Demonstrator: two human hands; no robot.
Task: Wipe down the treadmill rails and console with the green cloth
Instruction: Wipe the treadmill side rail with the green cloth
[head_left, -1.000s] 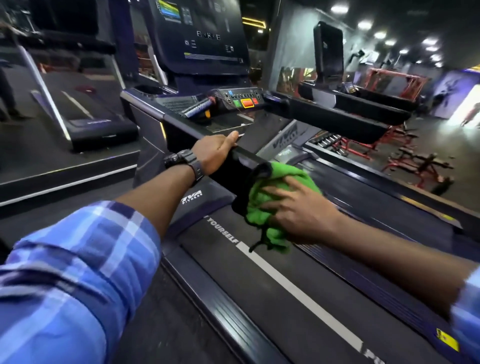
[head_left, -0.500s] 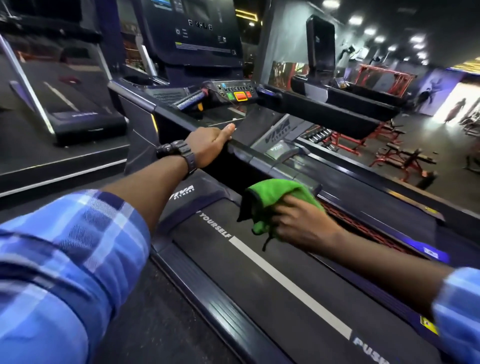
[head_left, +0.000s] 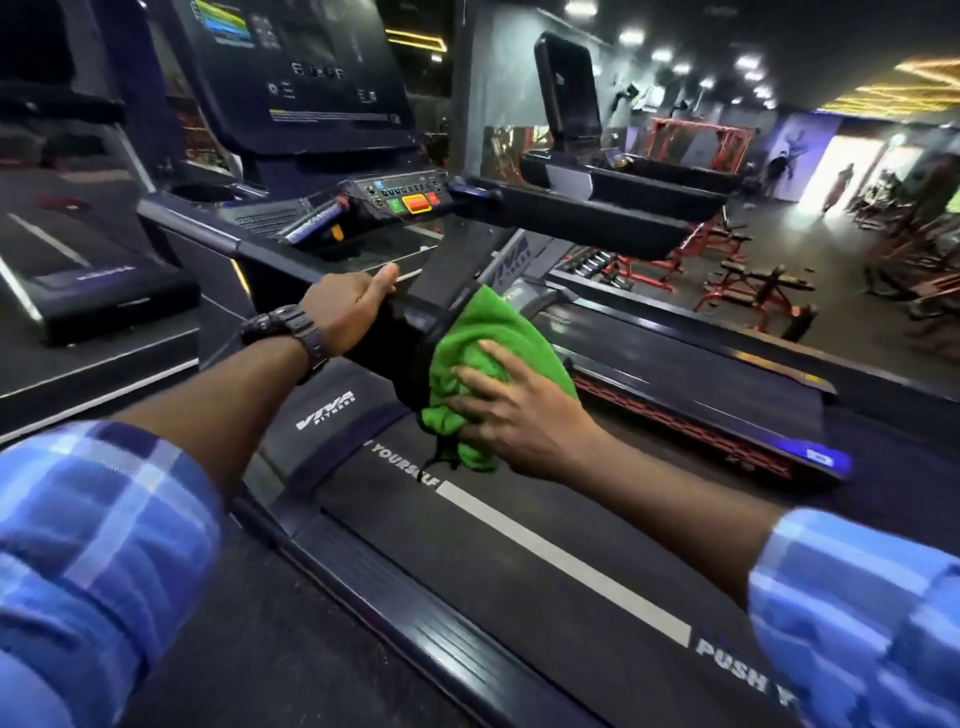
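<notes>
My left hand (head_left: 348, 312), with a black watch at the wrist, grips the top of the treadmill's black left rail (head_left: 218, 236). Just past it my right hand (head_left: 511, 410) presses the bunched green cloth (head_left: 493, 338) against the rail's near end, fingers spread over the fabric. Part of the cloth hangs below my palm. The console (head_left: 296, 73) with its dark screen stands up ahead, and the button panel (head_left: 410, 197) with green and red keys lies below it. The right rail (head_left: 582, 213) runs off to the right.
The treadmill belt (head_left: 519, 571) with a white stripe stretches below my arms. Another treadmill (head_left: 93, 270) stands to the left, and a further one (head_left: 675, 374) to the right. Red weight benches (head_left: 748, 280) fill the gym floor beyond. A person (head_left: 836, 189) walks at the bright far doorway.
My right hand, which had dropped away from the rail with the cloth, has come back up and pressed it onto the rail's end. My left hand keeps its grip.
</notes>
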